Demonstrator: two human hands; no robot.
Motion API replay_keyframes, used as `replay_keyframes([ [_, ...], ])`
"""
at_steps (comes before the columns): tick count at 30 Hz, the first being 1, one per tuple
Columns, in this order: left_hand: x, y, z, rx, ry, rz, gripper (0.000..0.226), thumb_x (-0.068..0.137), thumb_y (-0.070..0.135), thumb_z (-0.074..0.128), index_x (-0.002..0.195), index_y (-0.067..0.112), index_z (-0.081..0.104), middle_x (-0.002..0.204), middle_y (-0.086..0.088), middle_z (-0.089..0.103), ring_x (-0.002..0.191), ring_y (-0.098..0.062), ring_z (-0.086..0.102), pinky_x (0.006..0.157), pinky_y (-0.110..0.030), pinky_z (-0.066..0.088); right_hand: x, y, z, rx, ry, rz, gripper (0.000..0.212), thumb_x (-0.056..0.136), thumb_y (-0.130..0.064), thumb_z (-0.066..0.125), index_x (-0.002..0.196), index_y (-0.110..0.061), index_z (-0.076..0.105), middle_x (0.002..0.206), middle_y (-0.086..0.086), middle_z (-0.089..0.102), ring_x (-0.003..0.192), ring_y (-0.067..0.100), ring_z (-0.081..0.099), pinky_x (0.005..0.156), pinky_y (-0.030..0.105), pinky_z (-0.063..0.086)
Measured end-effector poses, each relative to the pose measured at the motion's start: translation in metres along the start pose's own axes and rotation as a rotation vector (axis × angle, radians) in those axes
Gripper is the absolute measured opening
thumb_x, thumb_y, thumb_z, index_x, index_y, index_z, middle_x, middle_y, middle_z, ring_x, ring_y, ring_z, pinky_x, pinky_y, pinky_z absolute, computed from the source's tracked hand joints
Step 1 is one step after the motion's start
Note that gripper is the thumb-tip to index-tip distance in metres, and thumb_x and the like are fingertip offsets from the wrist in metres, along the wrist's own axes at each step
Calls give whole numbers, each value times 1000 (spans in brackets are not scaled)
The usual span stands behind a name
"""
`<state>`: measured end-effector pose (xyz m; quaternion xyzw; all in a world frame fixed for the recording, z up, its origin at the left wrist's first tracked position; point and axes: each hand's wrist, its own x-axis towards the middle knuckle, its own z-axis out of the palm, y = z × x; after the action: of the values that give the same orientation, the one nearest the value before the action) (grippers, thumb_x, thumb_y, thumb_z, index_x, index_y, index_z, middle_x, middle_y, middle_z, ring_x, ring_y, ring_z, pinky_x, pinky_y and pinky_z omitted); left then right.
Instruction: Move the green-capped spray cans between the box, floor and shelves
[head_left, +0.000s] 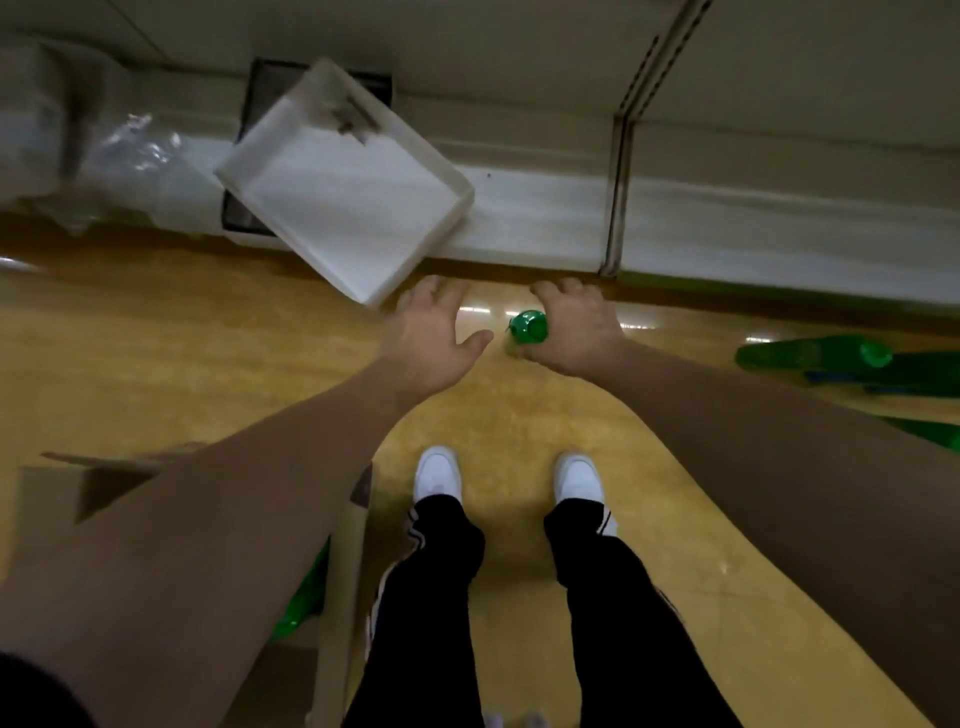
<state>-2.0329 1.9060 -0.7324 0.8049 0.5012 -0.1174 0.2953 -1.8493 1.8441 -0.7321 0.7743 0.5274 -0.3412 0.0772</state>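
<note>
My right hand (576, 330) grips a green bottle (527, 327) and holds it out over the yellow floor, its round green end facing the camera. My left hand (434, 332) is stretched out beside it with the fingers spread and the thumb pointing toward the bottle, holding nothing. Its fingertips are close to the lower corner of a tilted white plastic tray (358, 202). Whether they touch the tray cannot be told.
A white shelf unit (727, 223) runs along the far side of the floor. More green bottles (841, 358) lie at the right. An open cardboard box (332, 597) with green bottles inside stands at lower left. Clear plastic wrap (135, 150) lies at upper left. My white shoes (439, 475) are below.
</note>
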Motion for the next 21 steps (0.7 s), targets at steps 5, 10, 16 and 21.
replay_keyframes([
  [5,35,-31,69,-37,-4,-10,72,95,58,54,155,24,33,158,-11,32,142,-32,34,113,-46,37,56,16,70,-32,-35,-8,82,78,-52,78,145,-21,42,142,14,47,128,36,45,102,47,45],
  [10,60,-50,121,-135,29,-57,72,95,58,55,155,24,34,158,-9,35,142,-30,35,111,-46,39,102,24,122,16,0,-19,85,77,-39,84,146,-19,39,142,15,45,129,35,44,101,49,47],
  [16,59,-71,146,-169,13,-126,74,94,60,56,155,23,35,158,-9,34,143,-31,34,111,-46,39,116,34,143,34,93,-57,54,78,-12,79,125,-13,52,122,15,49,108,34,54,86,40,53],
  [21,34,-65,116,-202,29,-182,74,94,58,57,155,23,34,159,-10,33,144,-33,32,113,-46,36,86,24,112,20,100,-106,57,77,-7,77,127,-11,52,121,16,50,106,33,55,83,40,54],
])
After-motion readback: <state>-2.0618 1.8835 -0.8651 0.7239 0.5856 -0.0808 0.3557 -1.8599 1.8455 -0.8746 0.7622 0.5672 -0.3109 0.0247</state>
